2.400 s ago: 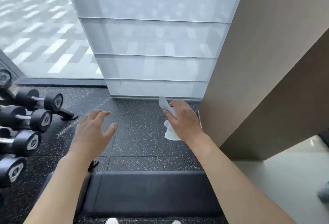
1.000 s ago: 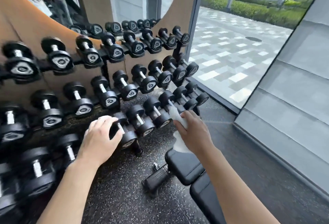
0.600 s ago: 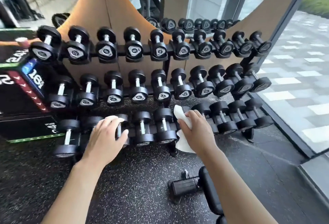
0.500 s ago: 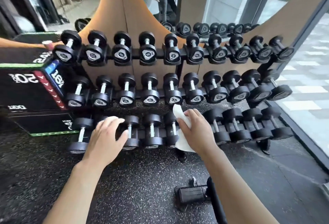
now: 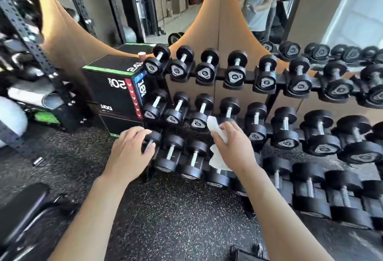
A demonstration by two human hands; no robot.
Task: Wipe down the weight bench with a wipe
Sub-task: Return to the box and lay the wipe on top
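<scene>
A dark padded edge at the bottom of the view (image 5: 246, 253) sits just under the right forearm, too cropped to tell what it is, and a blurred black padded bench (image 5: 19, 209) lies at the lower left on the speckled rubber floor (image 5: 165, 219), well apart from both hands. The right hand (image 5: 234, 146) is closed around a crumpled white wipe (image 5: 217, 136); one end of the wipe sticks up past the thumb and the other hangs below the palm, in front of the bottom row of dumbbells. The left hand (image 5: 129, 152) is held palm down with fingers loosely spread and slightly curled, empty, its fingertips over the leftmost dumbbell (image 5: 152, 140) of the lowest row; whether it touches is unclear. Behind the hands stands a three-tier dumbbell rack (image 5: 271, 99) filled with black round-headed dumbbells whose end caps carry small numbers too blurred to read. Left of the rack is a black plyo box (image 5: 112, 86) with green edging, printed with "50" on one face and "16" on a blue panel, with red chevrons down the corner; a small red cup (image 5: 142, 55) stands on its top. Farther back, a mirror (image 5: 259, 1) shows a person in a light shirt.
</scene>
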